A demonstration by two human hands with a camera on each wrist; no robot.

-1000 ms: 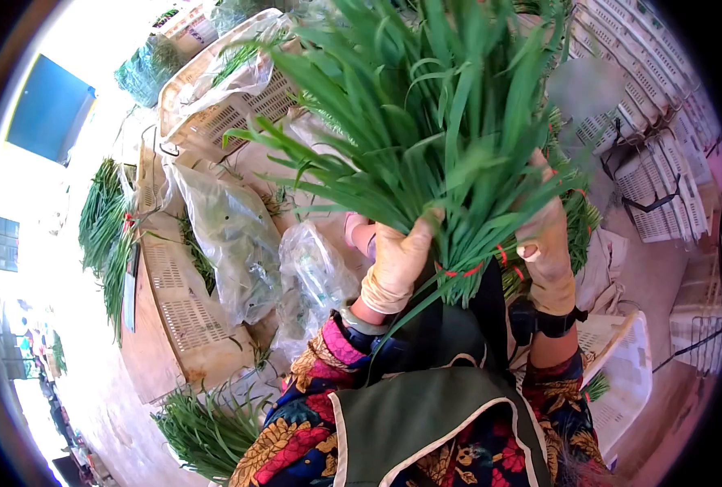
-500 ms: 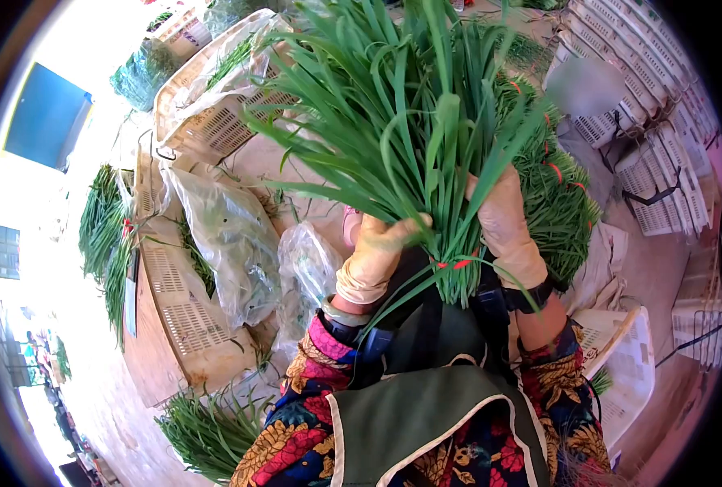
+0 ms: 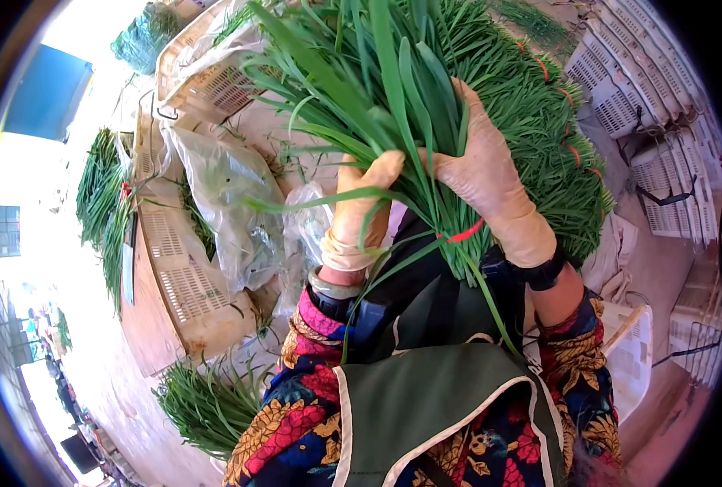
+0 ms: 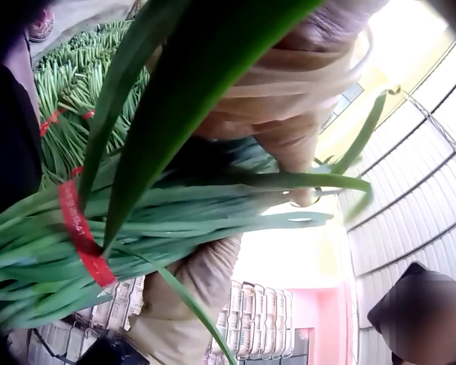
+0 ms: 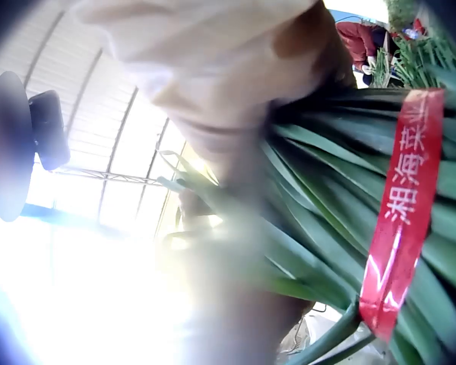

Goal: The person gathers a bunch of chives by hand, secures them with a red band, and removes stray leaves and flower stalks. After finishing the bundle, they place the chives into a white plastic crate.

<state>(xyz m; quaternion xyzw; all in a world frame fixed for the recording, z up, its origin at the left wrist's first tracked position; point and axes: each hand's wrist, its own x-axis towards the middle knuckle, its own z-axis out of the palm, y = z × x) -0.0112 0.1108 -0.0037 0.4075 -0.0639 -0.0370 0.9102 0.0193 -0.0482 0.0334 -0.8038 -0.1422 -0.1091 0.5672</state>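
A big bunch of garlic chives [image 3: 410, 105], long flat green leaves fanning up and away, stands upright before the person's apron. A red band [image 3: 464, 232] circles its lower stems; white printed characters show on the red band [image 5: 403, 205] in the right wrist view. Gloved in pale cream, the left hand [image 3: 361, 207] grips the leaves from the left, thumb in front and fingers partly hidden behind. From the right, the gloved right hand [image 3: 491, 178] holds the bunch just above the band, its thumb across the front. One loose leaf [image 3: 495, 312] hangs down over the apron.
Stacked banded chive bunches [image 3: 548, 170] lie to the right. Clear plastic bags [image 3: 231, 203] and a plastic crate [image 3: 190, 284] stand at left, near a knife [image 3: 129, 260]. More crates [image 3: 670, 187] are piled far right. Loose chives [image 3: 207, 410] sit at lower left.
Both hands have shifted up along the bunch, the right now wrapping it with its thumb in front. The bunch leans more to the left, uncovering more of the stacked bunches.
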